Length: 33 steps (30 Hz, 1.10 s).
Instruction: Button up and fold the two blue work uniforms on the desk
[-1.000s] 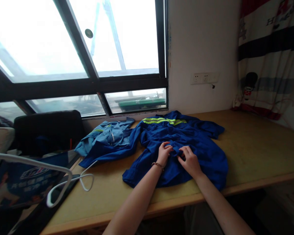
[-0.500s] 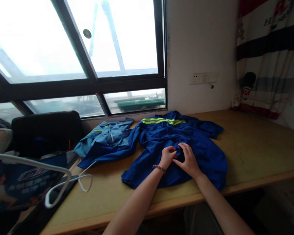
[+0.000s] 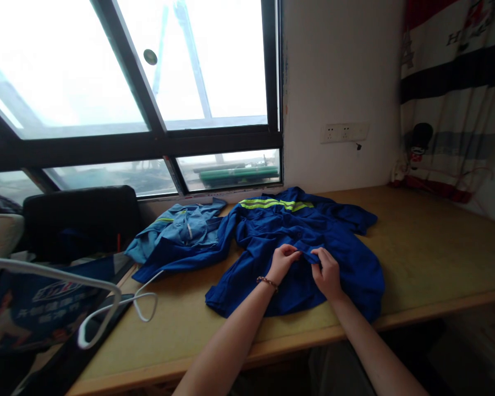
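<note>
A dark blue work jacket with yellow-green reflective stripes lies spread on the wooden table. Both hands are at its front, over the lower middle. My left hand, with a beaded bracelet at the wrist, pinches the cloth between thumb and fingers. Just to its right, my right hand is closed on a raised fold of the same jacket. A short stretch of fabric runs between the two hands. Any button under the fingertips is too small to make out.
A lighter blue garment lies left of the jacket, partly under its sleeve. A white bent cable or rod crosses the left foreground. A black chair back and a printed bag stand left. Behind are a window and a wall socket.
My right hand has moved slightly right and down, its fingers closing from a wide curve onto the cloth. My left hand stays nearly in place, still pinching the jacket.
</note>
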Motion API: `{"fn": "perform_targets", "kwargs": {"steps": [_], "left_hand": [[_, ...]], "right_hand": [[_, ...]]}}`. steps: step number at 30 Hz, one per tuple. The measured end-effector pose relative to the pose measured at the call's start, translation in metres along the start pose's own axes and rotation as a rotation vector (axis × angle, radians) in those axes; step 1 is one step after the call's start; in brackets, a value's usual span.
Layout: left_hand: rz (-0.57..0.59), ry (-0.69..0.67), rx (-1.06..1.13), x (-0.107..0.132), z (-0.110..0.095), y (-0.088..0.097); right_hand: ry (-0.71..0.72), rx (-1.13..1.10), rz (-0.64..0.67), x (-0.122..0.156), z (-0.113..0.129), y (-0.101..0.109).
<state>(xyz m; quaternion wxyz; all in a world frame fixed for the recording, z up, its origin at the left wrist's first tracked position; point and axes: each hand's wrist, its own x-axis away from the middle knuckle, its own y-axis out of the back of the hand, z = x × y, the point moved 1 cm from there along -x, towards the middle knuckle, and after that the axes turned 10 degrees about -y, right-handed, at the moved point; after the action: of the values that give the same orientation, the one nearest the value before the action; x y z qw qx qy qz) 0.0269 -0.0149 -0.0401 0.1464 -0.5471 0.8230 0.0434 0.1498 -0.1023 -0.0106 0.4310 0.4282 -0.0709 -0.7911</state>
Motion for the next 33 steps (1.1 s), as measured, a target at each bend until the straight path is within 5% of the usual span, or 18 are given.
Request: {"fn": "perform_targets", "kwargs": {"steps": [7,13,23,33], "left_hand": [[-0.013,-0.242,-0.37,0.004,-0.003,-0.001],[-0.205,-0.114,-0.242,-0.003,0.006,0.009],[-0.259,-0.014,-0.072,-0.005,0.008,0.011],[-0.316,0.054,0.045,-0.005,0.006,0.011]], "right_hand": [[-0.189,0.071,-0.144,0.002,-0.006,-0.008],[-0.122,-0.033,-0.262,-0.001,-0.007,-0.004],[0.085,0.019,0.132,-0.003,0.002,-0.005],[-0.012,-0.301,0.164,-0.006,0.007,-0.004]]}}
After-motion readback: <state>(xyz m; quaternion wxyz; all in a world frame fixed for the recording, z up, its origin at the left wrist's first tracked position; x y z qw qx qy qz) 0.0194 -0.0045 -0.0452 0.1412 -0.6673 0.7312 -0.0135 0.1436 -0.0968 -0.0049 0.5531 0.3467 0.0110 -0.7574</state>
